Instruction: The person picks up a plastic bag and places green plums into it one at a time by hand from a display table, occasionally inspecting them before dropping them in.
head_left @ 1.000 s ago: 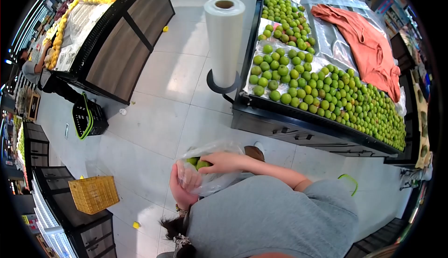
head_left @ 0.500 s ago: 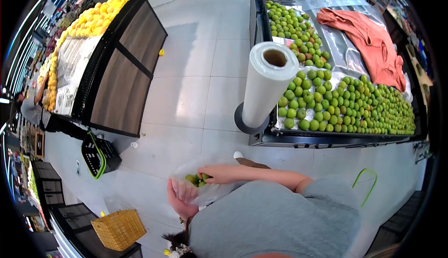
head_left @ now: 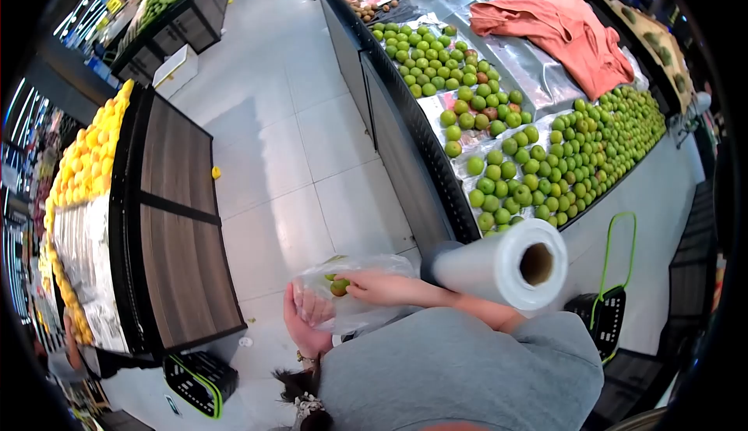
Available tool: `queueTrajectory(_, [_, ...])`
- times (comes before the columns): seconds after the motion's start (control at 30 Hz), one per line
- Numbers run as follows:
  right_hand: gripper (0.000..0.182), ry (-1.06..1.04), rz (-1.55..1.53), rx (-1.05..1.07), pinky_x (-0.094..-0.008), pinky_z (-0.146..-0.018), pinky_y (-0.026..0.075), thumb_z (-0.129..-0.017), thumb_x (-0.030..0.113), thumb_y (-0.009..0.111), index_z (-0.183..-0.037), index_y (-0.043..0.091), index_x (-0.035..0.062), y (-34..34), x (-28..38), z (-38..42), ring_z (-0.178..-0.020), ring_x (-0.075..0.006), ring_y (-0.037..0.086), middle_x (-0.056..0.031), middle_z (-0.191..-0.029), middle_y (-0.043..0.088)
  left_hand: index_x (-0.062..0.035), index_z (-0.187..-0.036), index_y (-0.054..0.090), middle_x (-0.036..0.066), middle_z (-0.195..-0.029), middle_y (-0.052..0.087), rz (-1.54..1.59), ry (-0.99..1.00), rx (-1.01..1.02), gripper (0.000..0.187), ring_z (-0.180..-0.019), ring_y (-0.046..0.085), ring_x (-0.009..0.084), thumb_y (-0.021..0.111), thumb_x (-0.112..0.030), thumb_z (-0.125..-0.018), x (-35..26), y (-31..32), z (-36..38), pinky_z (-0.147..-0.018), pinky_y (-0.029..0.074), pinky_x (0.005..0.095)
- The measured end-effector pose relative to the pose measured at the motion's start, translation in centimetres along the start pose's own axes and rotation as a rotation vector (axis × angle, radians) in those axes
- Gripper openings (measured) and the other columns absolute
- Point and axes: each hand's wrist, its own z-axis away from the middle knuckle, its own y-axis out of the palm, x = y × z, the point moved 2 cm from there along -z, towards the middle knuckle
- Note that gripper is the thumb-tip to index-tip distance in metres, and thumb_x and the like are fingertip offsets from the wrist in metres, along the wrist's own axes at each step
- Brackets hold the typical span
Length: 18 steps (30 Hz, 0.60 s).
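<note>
A clear plastic bag (head_left: 382, 318) hangs between my two hands, low in the view. My left hand (head_left: 310, 314) is wrapped in the bag's film on its left side, fingers curled around it. My right hand (head_left: 370, 286) reaches in from the right, its fingertips closed on a green fruit (head_left: 340, 287) at the bag. More green shows just beside that fruit, blurred by the film. Beyond my right forearm stands a big roll of clear bags (head_left: 499, 266), tilted in this view.
Green fruit (head_left: 538, 185) covers a black-edged stand at the right, with a coral cloth (head_left: 557, 33) on it. Yellow fruit (head_left: 92, 150) fills a stand at the left. Black baskets (head_left: 200, 383) with green handles are on both sides. A person (head_left: 70, 361) is at the far left.
The view has turned, bringing the fruit stand and bag roll lower and the left stand closer. My hands stay at the bag, with the right fingers still at the green fruit.
</note>
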Motion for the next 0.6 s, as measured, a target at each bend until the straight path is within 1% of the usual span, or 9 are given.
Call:
queueTrajectory(0.07, [0.033, 0.060, -0.064, -0.064, -0.0345, -0.081, 0.043, -0.088, 0.018, 0.040, -0.117, 0.048, 0.0028, -0.5, 0.5, -2.3, -0.090, -0.0283, 0.057, -0.0143, -0.100, 0.061, -0.0148, -0.066, 0.034, -0.004, -0.042, 0.025, -0.003, -0.096, -0.013, 0.035, -0.033, 0.020, 0.0068, 0.025, -0.029, -0.097, -2.7, -0.5, -3.0, -0.037, 0.021, 0.0215])
queueTrajectory(0.17, [0.032, 0.197, -0.171, -0.146, -0.0335, -0.078, 0.044, -0.089, 0.019, 0.040, -0.115, 0.048, 0.0023, -2.8, 4.8, -5.7, -0.084, -0.0251, 0.059, -0.0125, -0.099, 0.061, -0.0137, -0.068, 0.035, -0.004, -0.042, 0.025, 0.012, -0.203, -0.014, 0.035, -0.033, 0.020, 0.0069, 0.024, -0.029, -0.097, -7.5, -0.6, -7.1, -0.037, 0.021, 0.0217])
queueTrajectory(0.2, [0.030, 0.113, -0.178, -0.236, -0.0239, -0.063, 0.042, -0.087, 0.016, 0.044, -0.114, 0.051, 0.0031, -3.4, 5.7, -6.9, -0.066, -0.0101, 0.049, -0.0040, -0.079, 0.058, -0.0132, -0.068, 0.036, -0.003, -0.042, 0.025, 0.018, -0.230, 0.001, 0.035, -0.033, 0.020, 0.0071, 0.024, -0.029, -0.097, -9.0, -0.8, -8.2, -0.037, 0.021, 0.0217])
queueTrajectory(0.3, [0.029, 0.028, -0.431, -0.278, -0.0228, -0.061, 0.042, -0.086, 0.013, 0.045, -0.113, 0.052, 0.0052, -7.5, 8.8, -8.2, -0.067, -0.0074, 0.050, -0.0014, -0.080, 0.059, -0.0114, -0.070, 0.036, -0.002, -0.043, 0.027, 0.062, -0.302, 0.076, 0.033, -0.034, 0.022, 0.0078, 0.025, -0.027, -0.097, -12.8, -1.1, -11.8, -0.038, 0.023, 0.0219])
queueTrajectory(0.37, [0.028, 0.001, -0.425, -0.631, -0.0208, -0.060, 0.041, -0.085, 0.011, 0.047, -0.112, 0.052, 0.0070, -11.7, 9.3, -7.5, -0.071, -0.0050, 0.052, -0.0011, -0.088, 0.058, -0.0110, -0.070, 0.036, -0.002, -0.044, 0.028, 0.068, -0.332, 0.068, 0.033, -0.035, 0.024, 0.0079, 0.025, -0.026, -0.097, -14.3, -0.7, -14.1, -0.038, 0.023, 0.0219])
queueTrajectory(0.43, [0.029, 0.049, -0.219, -1.092, -0.0241, -0.061, 0.045, -0.085, 0.018, 0.051, -0.113, 0.051, 0.0094, -16.0, 7.2, -6.7, -0.072, -0.0099, 0.055, -0.0033, -0.094, 0.055, -0.0107, -0.070, 0.035, -0.002, -0.046, 0.029, 0.059, -0.344, 0.127, 0.032, -0.037, 0.026, 0.0079, 0.025, -0.025, -0.097, -15.8, -0.2, -16.4, -0.039, 0.024, 0.0221])
queueTrajectory(0.5, [0.035, 0.247, 0.220, -1.518, -0.0305, -0.070, 0.047, -0.081, 0.017, 0.056, -0.115, 0.050, 0.0097, -20.2, 1.6, -5.6, -0.081, -0.0183, 0.056, -0.0084, -0.101, 0.054, -0.0104, -0.071, 0.035, -0.002, -0.046, 0.029, 0.056, -0.345, 0.170, 0.032, -0.037, 0.026, 0.0080, 0.025, -0.024, -0.097, -17.1, 0.0, -18.9, -0.040, 0.024, 0.0224])
queueTrajectory(0.57, [0.042, 0.553, 0.754, -1.635, -0.0378, -0.083, 0.044, -0.077, 0.018, 0.060, -0.117, 0.048, 0.0104, -23.6, -1.2, -4.9, -0.096, -0.0282, 0.052, -0.0127, -0.106, 0.052, -0.0104, -0.071, 0.034, -0.002, -0.047, 0.028, 0.048, -0.334, 0.181, 0.031, -0.037, 0.025, 0.0077, 0.025, -0.024, -0.097, -18.3, 0.5, -21.1, -0.039, 0.024, 0.0222])
queueTrajectory(0.6, [0.044, 0.611, 0.775, -1.646, -0.0399, -0.086, 0.041, -0.076, 0.019, 0.061, -0.118, 0.048, 0.0110, -25.6, -2.6, -4.7, -0.101, -0.0305, 0.048, -0.0132, -0.108, 0.051, -0.0104, -0.071, 0.034, -0.002, -0.047, 0.028, 0.048, -0.321, 0.186, 0.031, -0.037, 0.025, 0.0075, 0.025, -0.024, -0.097, -18.6, 0.9, -22.4, -0.039, 0.023, 0.0221])
